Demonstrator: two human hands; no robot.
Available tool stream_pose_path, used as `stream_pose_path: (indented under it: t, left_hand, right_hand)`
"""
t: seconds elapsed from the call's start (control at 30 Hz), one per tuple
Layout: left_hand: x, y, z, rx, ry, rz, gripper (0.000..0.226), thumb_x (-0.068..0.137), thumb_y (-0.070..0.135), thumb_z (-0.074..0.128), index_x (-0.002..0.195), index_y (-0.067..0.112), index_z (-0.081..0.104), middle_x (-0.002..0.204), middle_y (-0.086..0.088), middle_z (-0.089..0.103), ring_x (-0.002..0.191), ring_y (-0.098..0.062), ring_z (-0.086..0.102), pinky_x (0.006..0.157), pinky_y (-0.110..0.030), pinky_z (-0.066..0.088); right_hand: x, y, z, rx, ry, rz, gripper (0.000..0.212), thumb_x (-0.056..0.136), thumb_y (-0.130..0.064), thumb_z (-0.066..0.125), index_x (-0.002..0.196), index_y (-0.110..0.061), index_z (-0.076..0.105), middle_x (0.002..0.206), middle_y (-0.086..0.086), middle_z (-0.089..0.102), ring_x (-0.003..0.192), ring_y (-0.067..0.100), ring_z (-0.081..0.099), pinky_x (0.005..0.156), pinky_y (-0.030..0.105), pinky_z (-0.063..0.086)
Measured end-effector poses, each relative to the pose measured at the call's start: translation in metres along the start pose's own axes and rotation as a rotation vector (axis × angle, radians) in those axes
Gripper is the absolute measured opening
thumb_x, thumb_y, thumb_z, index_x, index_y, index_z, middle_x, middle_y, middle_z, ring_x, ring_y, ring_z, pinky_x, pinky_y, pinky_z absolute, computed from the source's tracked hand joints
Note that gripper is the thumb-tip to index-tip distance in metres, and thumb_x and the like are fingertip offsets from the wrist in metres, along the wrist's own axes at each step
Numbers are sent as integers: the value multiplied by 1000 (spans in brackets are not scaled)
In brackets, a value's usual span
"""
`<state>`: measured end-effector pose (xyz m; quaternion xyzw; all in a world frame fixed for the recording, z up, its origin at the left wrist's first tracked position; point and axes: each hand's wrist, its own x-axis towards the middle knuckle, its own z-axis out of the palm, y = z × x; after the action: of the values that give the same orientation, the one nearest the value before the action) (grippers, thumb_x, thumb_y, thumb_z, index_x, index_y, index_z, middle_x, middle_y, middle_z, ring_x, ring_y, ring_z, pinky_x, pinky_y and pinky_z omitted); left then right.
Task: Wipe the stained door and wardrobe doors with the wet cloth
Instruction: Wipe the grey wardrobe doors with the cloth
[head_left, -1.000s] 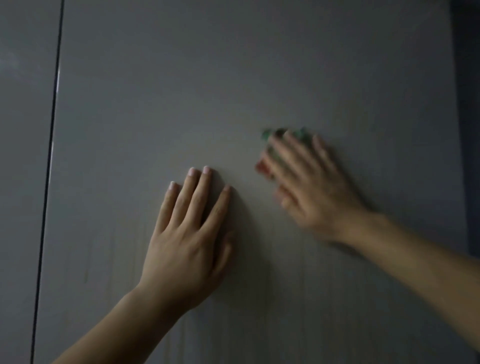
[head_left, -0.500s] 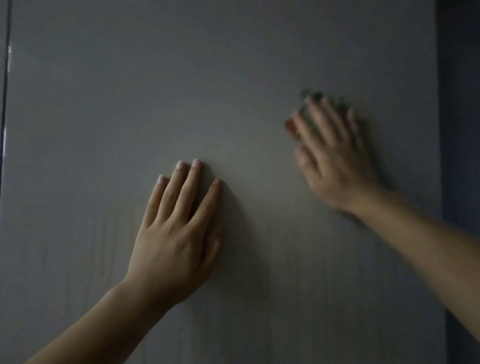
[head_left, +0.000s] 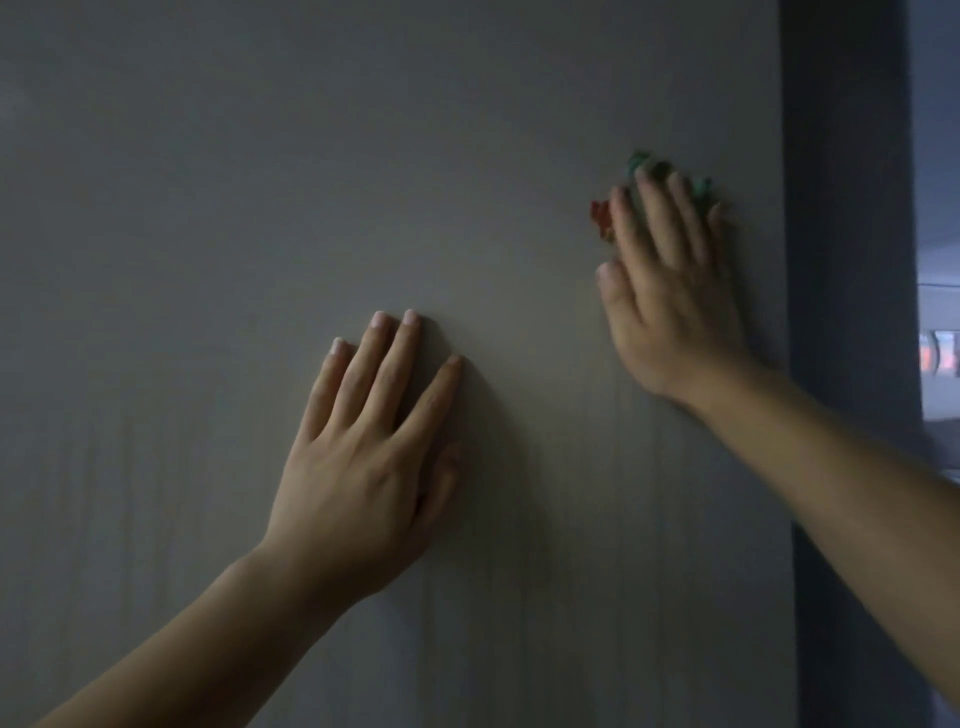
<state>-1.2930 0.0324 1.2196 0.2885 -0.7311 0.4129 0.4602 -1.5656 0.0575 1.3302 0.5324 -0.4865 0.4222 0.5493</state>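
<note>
The small crumpled green and red cloth (head_left: 638, 160) lies against the upper right part of the smooth, pale grey door panel (head_left: 260, 182), close to its right edge. We see only its fringes: green bits past the fingertips and a red bit beside the index finger. The rest is hidden beneath the right hand (head_left: 670, 291). That hand presses the cloth to the panel with its fingers straight and close together, thumb held out to the left, and its forearm comes in from the lower right. Lower and to the left, well apart from the cloth, the left hand (head_left: 363, 457) rests flat on the same panel, fingers straight and slightly spread, holding nothing. We make out faint vertical streaks on the panel below both hands. Right of the panel runs a dark vertical strip (head_left: 852, 260), and beyond it a brighter, blurred opening (head_left: 940, 208). The light is dim.
</note>
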Motion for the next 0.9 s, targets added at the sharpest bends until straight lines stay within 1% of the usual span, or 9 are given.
stream_pose_path:
  t: [0.1,0.2,0.3,0.4,0.5,0.6,0.63,0.8,0.9]
  left_hand:
    - [8,20,8,-6,-2,26,62,99,41,42,154,12,45,167,-20,22,157,-38,13,126,-58,14]
    - [13,34,13,-11,4,38,62,99,41,42,154,11,45,167,-21,23,157,-39,15,126,-58,15]
    - [16,44,17,6,6,18,61,101,41,41,155,12,43,167,-21,22,157,-39,13,126,-60,14]
    - [20,56,20,1,15,29,60,102,40,43,155,11,44,167,-21,23,157,-39,14,126,-59,14]
    - [22,69,25,-16,1,64,61,101,40,44,154,11,45,167,-20,24,157,-39,16,126,-59,15]
    - [22,78,28,-17,-4,65,61,100,40,45,154,9,45,167,-20,23,157,-40,15,126,-58,14]
    - [22,79,29,-17,3,60,61,100,39,45,153,9,45,167,-21,24,157,-40,16,127,-58,13]
    - [19,85,32,-18,25,47,61,101,38,44,153,7,45,166,-22,25,156,-40,17,126,-59,14]
    - [12,91,34,-30,5,70,62,101,39,44,153,7,44,166,-22,24,156,-41,18,125,-61,16]
  right_hand:
    - [-52,-25,0,37,-61,-282,62,100,-36,36,156,-9,34,165,16,26,154,37,19,123,61,13]
    - [-62,2,-8,-39,-150,-506,66,98,-38,37,158,-13,31,166,12,26,154,34,19,124,58,13]
    - [-22,54,-4,-61,-56,-259,61,102,-37,33,156,-11,34,163,17,30,152,39,26,122,61,15]
    - [-16,62,-4,-4,-6,-77,61,104,-38,32,158,-9,31,165,17,26,154,38,20,124,59,9]
    - [-70,41,-5,9,-69,-277,62,102,-35,36,158,-9,31,167,15,23,155,36,16,123,61,12]
    - [-101,59,-14,-44,-175,-500,64,99,-36,37,158,-11,32,166,14,25,154,36,18,123,61,15]
    - [-93,71,-14,-60,-171,-499,63,100,-36,37,157,-11,32,165,15,27,154,37,21,122,62,15]
    - [-47,96,-11,13,-71,-116,60,104,-33,32,159,-9,27,167,16,21,155,35,14,124,59,3]
    - [-106,81,-10,21,-105,-230,62,103,-33,35,159,-8,28,167,17,20,156,37,12,123,63,6]
